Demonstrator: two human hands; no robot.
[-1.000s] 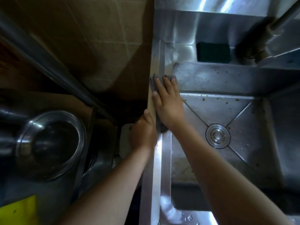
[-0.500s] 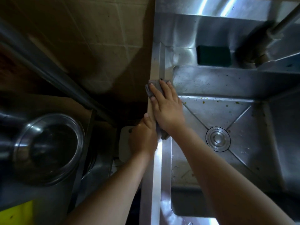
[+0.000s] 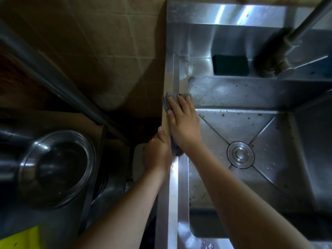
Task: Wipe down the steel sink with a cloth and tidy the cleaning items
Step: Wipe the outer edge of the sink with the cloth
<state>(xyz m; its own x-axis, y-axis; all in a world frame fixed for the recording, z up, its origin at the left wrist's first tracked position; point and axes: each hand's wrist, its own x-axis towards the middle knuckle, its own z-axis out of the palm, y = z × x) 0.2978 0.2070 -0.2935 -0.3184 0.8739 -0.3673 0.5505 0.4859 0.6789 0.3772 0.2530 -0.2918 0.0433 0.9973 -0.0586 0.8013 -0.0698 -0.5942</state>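
The right hand lies flat, fingers straight, pressing a folded grey cloth onto the left rim of the rectangular stainless steel sink, near its back corner. The left hand grips the outer edge of that rim just beside the right wrist, thumb on top, the other fingers hidden below the edge. A dark green rectangular scouring pad lies on the back ledge, and brown specks dot the basin around the round metal drain.

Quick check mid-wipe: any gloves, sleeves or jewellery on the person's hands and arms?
No gloves: the left hand and right hand are bare. The left forearm and right forearm are uncovered, no sleeve in view. No watch, ring or bracelet is visible. One right fingernail looks dark, possibly polish.
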